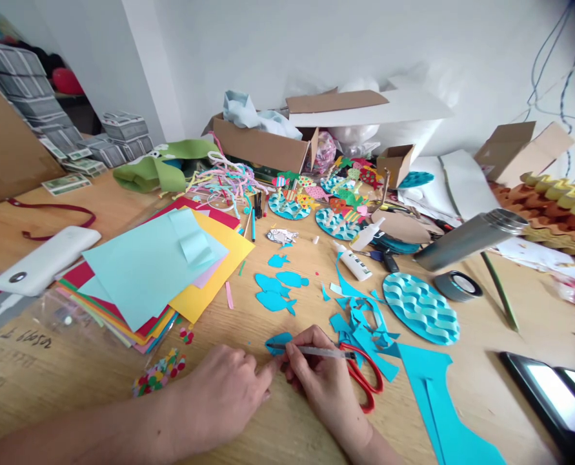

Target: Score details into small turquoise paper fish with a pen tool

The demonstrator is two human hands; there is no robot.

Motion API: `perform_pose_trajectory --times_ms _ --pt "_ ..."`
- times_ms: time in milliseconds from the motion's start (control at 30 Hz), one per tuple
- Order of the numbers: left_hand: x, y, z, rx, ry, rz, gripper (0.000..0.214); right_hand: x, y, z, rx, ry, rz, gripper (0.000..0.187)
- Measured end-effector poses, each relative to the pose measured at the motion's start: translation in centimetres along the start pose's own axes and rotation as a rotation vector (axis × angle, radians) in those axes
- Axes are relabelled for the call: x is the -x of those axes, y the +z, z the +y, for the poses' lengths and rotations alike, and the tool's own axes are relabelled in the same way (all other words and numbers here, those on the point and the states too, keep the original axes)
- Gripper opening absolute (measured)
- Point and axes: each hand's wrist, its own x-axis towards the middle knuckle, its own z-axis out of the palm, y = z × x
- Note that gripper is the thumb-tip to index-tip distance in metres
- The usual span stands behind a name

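My right hand [321, 374] is closed round a slim pen [321, 351] with a pale barrel and dark end. Its tip rests on a small blue paper cutout [276, 342], partly hidden by my fingers. From the left, my left hand [229, 387] lies with curled fingers, index fingertip at the cutout's lower edge; the exact contact is partly covered. Beyond them lie several blue paper fish [272, 301]. Red-handled scissors [367, 378] lie right of my right hand, partly under blue paper scraps [364, 326].
Coloured paper sheets [132, 274] are stacked at left, near confetti dots [164, 371]. To the right are a wavy blue disc [420, 307], a steel flask [466, 242], its lid [456, 286] and a dark-framed device [543, 394]. White glue bottles [355, 263] and decorated discs [290, 206] lie farther back.
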Motion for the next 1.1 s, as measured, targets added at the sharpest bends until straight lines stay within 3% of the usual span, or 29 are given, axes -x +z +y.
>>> perform_pose_trajectory --times_ms 400,567,633,1100 --pt "0.0 -0.4 0.1 0.110 -0.124 0.006 0.027 0.0 0.0 -0.1 0.000 -0.012 0.010 0.044" --pt "0.0 -0.4 -1.1 0.233 -0.072 0.194 0.032 0.0 0.0 0.0 -0.014 -0.017 0.015 0.043" --pt "0.0 -0.3 -1.7 0.262 -0.035 0.215 0.030 0.0 0.0 0.0 -0.008 -0.006 0.010 0.043" --pt "-0.3 -1.4 -3.0 0.399 0.049 0.167 0.030 0.0 0.0 0.0 0.012 -0.030 0.007 0.043"
